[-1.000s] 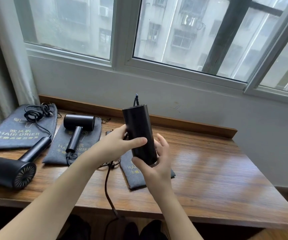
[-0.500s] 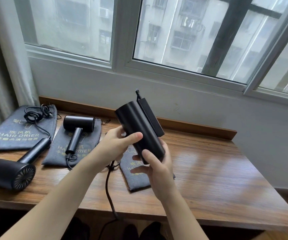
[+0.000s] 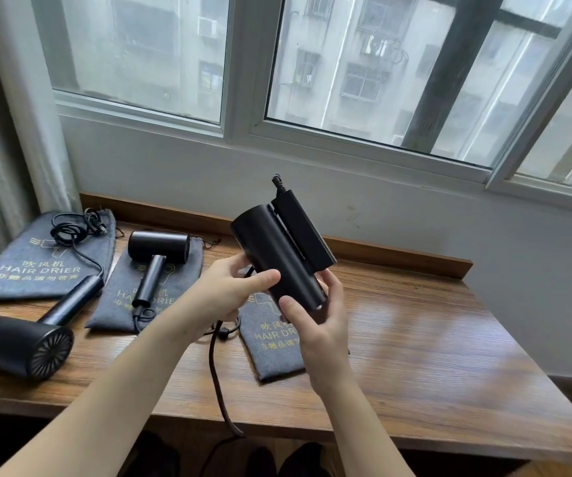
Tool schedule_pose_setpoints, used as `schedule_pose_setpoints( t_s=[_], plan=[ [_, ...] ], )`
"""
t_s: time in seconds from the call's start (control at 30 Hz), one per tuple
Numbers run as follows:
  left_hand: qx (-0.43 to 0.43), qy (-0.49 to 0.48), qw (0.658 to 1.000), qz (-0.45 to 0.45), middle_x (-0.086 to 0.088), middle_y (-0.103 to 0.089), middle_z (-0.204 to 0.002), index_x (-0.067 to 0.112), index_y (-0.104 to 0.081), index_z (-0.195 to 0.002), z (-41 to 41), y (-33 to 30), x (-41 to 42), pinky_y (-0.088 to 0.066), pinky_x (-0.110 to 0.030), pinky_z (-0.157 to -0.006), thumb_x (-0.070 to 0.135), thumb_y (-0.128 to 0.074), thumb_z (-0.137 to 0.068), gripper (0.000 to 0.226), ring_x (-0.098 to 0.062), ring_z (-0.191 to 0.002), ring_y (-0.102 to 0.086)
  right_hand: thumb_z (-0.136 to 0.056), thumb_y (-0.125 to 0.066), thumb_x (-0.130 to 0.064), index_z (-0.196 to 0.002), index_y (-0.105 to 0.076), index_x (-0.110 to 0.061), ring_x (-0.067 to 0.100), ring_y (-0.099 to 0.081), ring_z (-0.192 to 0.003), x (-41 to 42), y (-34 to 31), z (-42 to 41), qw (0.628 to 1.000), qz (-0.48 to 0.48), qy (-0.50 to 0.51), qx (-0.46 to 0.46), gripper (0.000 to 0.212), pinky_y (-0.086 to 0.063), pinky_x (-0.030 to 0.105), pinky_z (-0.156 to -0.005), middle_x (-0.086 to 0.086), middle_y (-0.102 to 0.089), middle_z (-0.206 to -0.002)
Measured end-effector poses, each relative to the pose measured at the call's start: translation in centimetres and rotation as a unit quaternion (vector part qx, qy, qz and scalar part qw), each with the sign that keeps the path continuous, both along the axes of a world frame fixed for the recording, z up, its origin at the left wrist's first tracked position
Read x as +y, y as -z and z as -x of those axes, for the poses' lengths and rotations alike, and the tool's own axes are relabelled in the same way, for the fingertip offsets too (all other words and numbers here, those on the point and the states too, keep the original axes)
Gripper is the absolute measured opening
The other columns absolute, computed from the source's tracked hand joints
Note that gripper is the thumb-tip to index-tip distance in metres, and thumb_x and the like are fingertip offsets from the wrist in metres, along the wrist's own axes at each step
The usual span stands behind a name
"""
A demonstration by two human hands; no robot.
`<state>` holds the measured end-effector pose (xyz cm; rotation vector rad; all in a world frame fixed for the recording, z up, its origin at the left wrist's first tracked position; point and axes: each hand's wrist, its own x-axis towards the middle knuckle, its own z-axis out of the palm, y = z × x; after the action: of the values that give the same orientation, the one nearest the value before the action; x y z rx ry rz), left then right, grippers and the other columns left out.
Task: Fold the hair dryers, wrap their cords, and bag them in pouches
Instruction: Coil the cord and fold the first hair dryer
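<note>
Both hands hold a black folded hair dryer [image 3: 277, 256] above the wooden table [image 3: 432, 366]. The left hand [image 3: 229, 290] grips its barrel from the side, thumb across the front; the right hand [image 3: 319, 325] cups the lower end. Its cord [image 3: 215, 373] hangs over the table edge. A grey pouch [image 3: 271, 342] lies beneath; two unfolded dryers [image 3: 153, 256] [image 3: 19, 342] rest on pouches at left.

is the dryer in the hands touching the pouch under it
Apart. The head view shows the folded hair dryer held up by both hands, clear above the pouch lying flat on the table.
</note>
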<state>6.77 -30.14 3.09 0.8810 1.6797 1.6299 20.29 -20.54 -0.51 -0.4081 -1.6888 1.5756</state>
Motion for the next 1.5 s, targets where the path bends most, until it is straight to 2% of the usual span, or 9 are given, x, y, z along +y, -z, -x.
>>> schedule_pose_setpoints(
  t_s=[0.1, 0.23, 0.47, 0.6, 0.73, 0.9, 1.13, 1.4, 1.5],
  plan=[
    [0.043, -0.022, 0.998, 0.030, 0.013, -0.060, -0.055, 0.034, -0.062, -0.119, -0.3, 0.0, 0.2, -0.034, -0.022, -0.053, 0.032, -0.067, -0.091, 0.028, -0.003, -0.037, -0.041, -0.085, -0.078, -0.018, -0.137, -0.046, -0.039, 0.016, -0.064, -0.110, 0.1, 0.0, 0.6, 0.997, -0.070, 0.031, 0.011, 0.064, -0.056, 0.035, -0.091, -0.015, -0.063, -0.115],
    [-0.019, -0.036, 0.999, 0.009, 0.007, -0.047, -0.056, 0.025, -0.065, -0.116, -0.4, 0.2, 0.8, -0.027, -0.023, -0.041, 0.037, -0.070, -0.087, 0.032, -0.008, -0.042, -0.032, -0.082, -0.077, -0.023, -0.137, -0.046, -0.043, 0.021, -0.056, -0.121, 0.2, 0.7, 1.2, 0.981, -0.172, 0.084, 0.014, 0.067, -0.057, 0.040, -0.089, -0.011, -0.048, -0.131],
    [0.003, -0.031, 0.999, 0.009, 0.011, -0.049, -0.046, 0.026, -0.064, -0.115, -0.1, -0.6, 0.4, -0.026, -0.021, -0.040, 0.035, -0.068, -0.089, 0.027, -0.007, -0.042, -0.031, -0.089, -0.067, -0.021, -0.134, -0.057, -0.033, 0.023, -0.060, -0.110, 0.3, 0.3, 1.2, 0.995, -0.099, 0.015, 0.012, 0.047, -0.060, 0.040, -0.080, 0.005, -0.056, -0.124],
    [-0.044, -0.018, 0.999, -0.010, -0.005, -0.070, -0.077, 0.022, -0.066, -0.115, -0.6, -1.1, 0.3, -0.025, -0.018, -0.037, 0.051, -0.067, -0.077, 0.048, -0.005, -0.041, -0.028, -0.089, -0.072, -0.010, -0.134, -0.058, -0.031, 0.002, -0.053, -0.116, 0.4, 0.4, 1.3, 0.984, -0.160, 0.074, -0.012, 0.052, -0.051, 0.017, -0.088, -0.003, -0.050, -0.130],
    [-0.110, -0.061, 0.992, -0.018, 0.008, -0.056, -0.061, 0.012, -0.061, -0.097, -1.0, -0.9, 0.6, -0.021, -0.019, -0.036, 0.065, -0.067, -0.069, 0.060, -0.008, -0.045, -0.026, -0.083, -0.077, -0.018, -0.135, -0.051, -0.046, 0.005, -0.042, -0.132, 0.8, 1.1, 1.2, 0.946, -0.296, 0.129, -0.041, 0.065, -0.044, 0.027, -0.106, -0.010, -0.041, -0.141],
    [-0.083, -0.030, 0.995, -0.041, 0.009, -0.041, -0.049, 0.008, -0.060, -0.095, -1.0, -1.1, 0.0, -0.022, -0.018, -0.036, 0.065, -0.070, -0.074, 0.061, -0.006, -0.041, -0.025, -0.080, -0.080, -0.021, -0.141, -0.036, -0.042, 0.015, -0.064, -0.108, 0.8, 0.1, 0.6, 0.998, -0.014, -0.041, -0.038, 0.077, -0.059, 0.037, -0.083, 0.002, -0.053, -0.130],
    [-0.036, -0.083, 0.996, -0.020, -0.008, -0.033, -0.060, 0.009, -0.063, -0.110, -0.5, -1.3, 0.2, -0.020, -0.017, -0.034, 0.042, -0.062, -0.089, 0.039, -0.008, -0.036, -0.021, -0.078, -0.083, -0.026, -0.141, -0.038, -0.044, 0.012, -0.057, -0.116, 0.5, 0.7, 1.0, 0.980, -0.160, 0.098, -0.059, 0.079, -0.054, 0.038, -0.094, -0.015, -0.053, -0.128],
    [0.022, -0.061, 0.998, -0.019, 0.003, -0.055, -0.039, 0.010, -0.059, -0.116, -1.4, -3.1, -0.9, -0.038, -0.020, -0.032, 0.023, -0.054, -0.098, 0.023, 0.000, -0.028, -0.038, -0.078, -0.075, -0.015, -0.134, -0.054, -0.028, 0.017, -0.068, -0.100, 0.9, -0.4, 0.2, 0.999, -0.027, -0.025, -0.016, 0.061, -0.058, 0.034, -0.083, -0.003, -0.070, -0.109],
    [0.064, -0.079, 0.995, 0.005, -0.005, -0.068, -0.067, 0.021, -0.060, -0.119, -1.5, -3.5, -1.0, -0.043, -0.051, -0.083, 0.021, -0.059, -0.096, 0.023, 0.003, -0.033, -0.046, -0.080, -0.080, -0.011, -0.142, -0.045, -0.027, 0.014, -0.067, -0.104, 0.6, -0.2, 0.6, 0.998, -0.040, 0.042, -0.006, 0.073, -0.058, 0.035, -0.090, -0.009, -0.067, -0.114]
  ],
)
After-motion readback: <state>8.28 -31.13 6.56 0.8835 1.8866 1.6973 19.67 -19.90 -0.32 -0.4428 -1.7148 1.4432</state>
